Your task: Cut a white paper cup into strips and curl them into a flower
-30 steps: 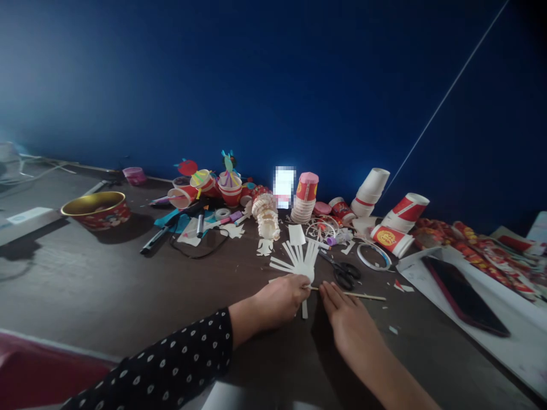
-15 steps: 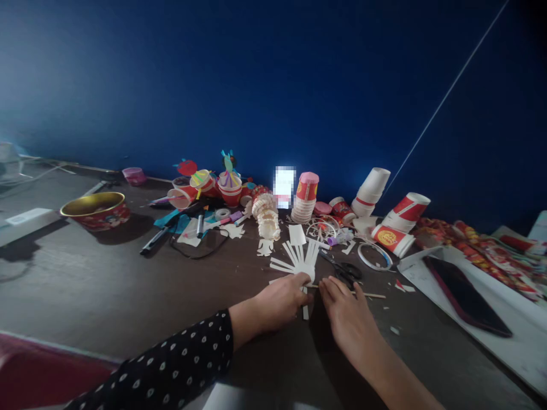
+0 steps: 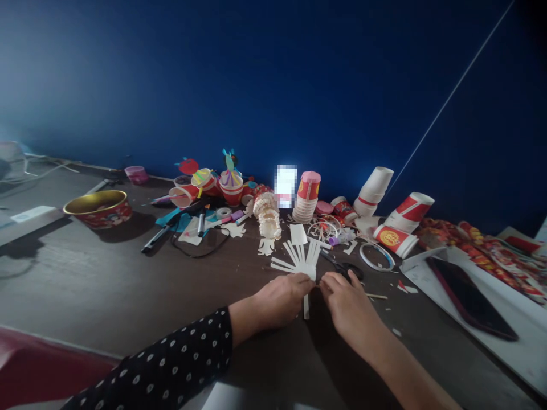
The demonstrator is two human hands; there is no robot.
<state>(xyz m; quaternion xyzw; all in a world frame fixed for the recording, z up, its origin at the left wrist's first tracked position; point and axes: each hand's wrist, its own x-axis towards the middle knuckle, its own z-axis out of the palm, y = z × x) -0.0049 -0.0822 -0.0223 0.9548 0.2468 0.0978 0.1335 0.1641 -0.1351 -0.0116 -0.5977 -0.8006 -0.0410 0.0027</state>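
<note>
White paper cut into a fan of strips point(image 3: 304, 263) lies flat on the dark table, one strip pointing toward me. My left hand point(image 3: 282, 296) is closed on its near edge, with the fingertips pinched together. Just to the right, my right hand point(image 3: 348, 299) has its fingers bent and drawn together around a thin wooden stick point(image 3: 376, 296). The stick's far end sticks out past that hand, while its middle is hidden under the fingers. Both sets of fingertips almost meet at the paper's lower right edge. Black-handled scissors point(image 3: 350, 270) lie just beyond my right hand.
Behind stand stacked paper cups point(image 3: 306, 208) and a curled white paper craft point(image 3: 268, 219). A roll of tape point(image 3: 376, 257) lies at right, near a phone point(image 3: 470, 296) on a white tray point(image 3: 412, 266). A gold-rimmed bowl point(image 3: 100, 216) sits at left among markers point(image 3: 200, 224) and scraps.
My right hand has come slightly closer to the left, and its fingers have closed in around the stick. The left fingers have shifted a little on the paper.
</note>
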